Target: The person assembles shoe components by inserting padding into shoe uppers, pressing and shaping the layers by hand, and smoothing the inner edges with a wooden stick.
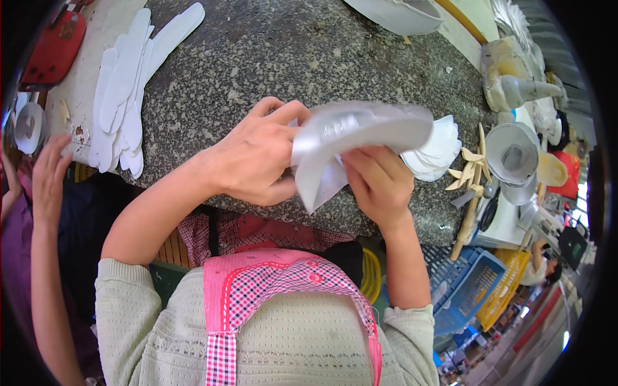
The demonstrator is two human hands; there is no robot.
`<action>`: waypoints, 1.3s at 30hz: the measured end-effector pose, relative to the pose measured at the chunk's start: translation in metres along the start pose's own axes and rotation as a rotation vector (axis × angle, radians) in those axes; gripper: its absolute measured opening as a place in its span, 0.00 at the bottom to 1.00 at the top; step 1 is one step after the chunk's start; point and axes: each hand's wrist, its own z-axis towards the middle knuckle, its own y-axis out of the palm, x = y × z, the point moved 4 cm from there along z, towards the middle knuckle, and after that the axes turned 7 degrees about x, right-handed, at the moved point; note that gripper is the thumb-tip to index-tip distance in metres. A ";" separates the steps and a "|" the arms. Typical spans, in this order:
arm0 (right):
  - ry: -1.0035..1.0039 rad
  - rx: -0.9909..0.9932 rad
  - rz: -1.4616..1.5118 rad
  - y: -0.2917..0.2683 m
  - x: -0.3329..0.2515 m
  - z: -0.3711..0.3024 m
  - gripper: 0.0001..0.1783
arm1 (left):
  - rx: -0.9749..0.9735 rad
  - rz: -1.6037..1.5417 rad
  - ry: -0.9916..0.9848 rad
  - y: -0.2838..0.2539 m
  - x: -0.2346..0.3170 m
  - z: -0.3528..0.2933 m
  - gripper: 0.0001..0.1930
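Observation:
A silvery-grey curved piece, looking like a shoe upper (367,125), is held up over the near part of the speckled stone tabletop (257,51). It is slightly blurred by motion. My left hand (257,151) grips its left end, with the fingertips partly hidden behind it. The fingers of my right hand (380,183) are bent and pressed against its underside; the piece covers some of them. Just right of that hand lies a fanned stack of white curved pieces (434,151). Beside the stack is a small heap of tan strips (473,167).
White insole-shaped pieces (122,96) lie piled at left. Another pale upper (405,16) is at the far edge. A hammer (465,231) and a glue-smeared bowl (512,154) stand right, above a blue basket (467,283). A co-worker's hand (51,164) shows at far left.

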 end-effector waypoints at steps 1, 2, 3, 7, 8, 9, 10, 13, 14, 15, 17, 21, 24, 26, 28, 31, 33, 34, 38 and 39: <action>-0.063 0.040 -0.027 0.000 -0.001 -0.001 0.10 | -0.010 0.000 0.009 0.001 -0.001 0.001 0.19; -0.126 0.079 -0.055 0.000 -0.002 -0.003 0.11 | -0.013 -0.035 -0.035 0.000 -0.004 0.001 0.19; -0.115 0.097 -0.071 0.001 0.001 -0.003 0.11 | -0.017 -0.070 -0.080 0.000 -0.006 0.003 0.19; 0.349 0.111 0.102 0.012 0.014 -0.005 0.13 | 0.001 -0.082 -0.116 -0.002 -0.004 0.007 0.21; 0.358 0.096 0.079 0.013 0.015 -0.001 0.13 | -0.023 -0.075 -0.124 -0.002 -0.004 0.009 0.21; 0.367 0.080 0.057 0.014 0.016 0.001 0.14 | -0.046 -0.068 -0.133 -0.001 -0.004 0.011 0.21; 0.367 0.086 0.064 0.015 0.016 0.003 0.14 | -0.051 -0.061 -0.133 -0.002 -0.004 0.011 0.21; 0.381 0.039 0.019 0.017 0.016 0.008 0.14 | -0.038 -0.070 -0.125 -0.002 -0.004 0.017 0.22; 0.425 0.007 -0.001 0.016 0.019 0.010 0.13 | -0.035 -0.075 -0.114 0.000 -0.006 0.021 0.23; 0.469 -0.027 -0.021 0.015 0.022 0.010 0.12 | -0.032 -0.081 -0.103 0.004 -0.010 0.021 0.23; 0.342 0.011 -0.036 0.015 0.020 0.008 0.11 | -0.053 -0.086 -0.121 0.001 -0.008 0.021 0.23; 0.079 0.086 -0.094 0.015 0.015 -0.002 0.09 | -0.142 -0.091 -0.189 0.000 -0.009 0.020 0.25; 0.060 0.064 -0.155 0.015 0.011 0.001 0.08 | -0.145 -0.103 -0.196 0.001 -0.010 0.017 0.26; 0.061 0.061 -0.149 0.015 0.013 0.001 0.09 | -0.105 -0.123 -0.169 0.001 -0.010 0.018 0.26; 0.058 0.058 -0.143 0.015 0.017 0.000 0.09 | -0.108 -0.150 -0.168 0.001 -0.011 0.018 0.27; 0.056 0.062 -0.046 0.002 0.020 -0.001 0.11 | -0.059 -0.137 -0.211 0.000 -0.014 0.017 0.16; 0.418 -0.014 0.296 -0.009 0.026 -0.007 0.18 | -0.038 -0.264 -0.286 -0.004 -0.017 0.016 0.16; 0.404 -0.006 0.287 -0.012 0.025 -0.010 0.18 | -0.024 -0.408 -0.356 -0.002 -0.018 0.019 0.16; -0.080 -0.047 0.147 -0.003 -0.002 -0.007 0.30 | -0.099 -0.379 -0.302 -0.002 -0.016 0.022 0.27; -0.023 -0.019 0.150 -0.003 -0.001 -0.006 0.26 | -0.075 -0.518 -0.401 -0.006 -0.011 0.023 0.26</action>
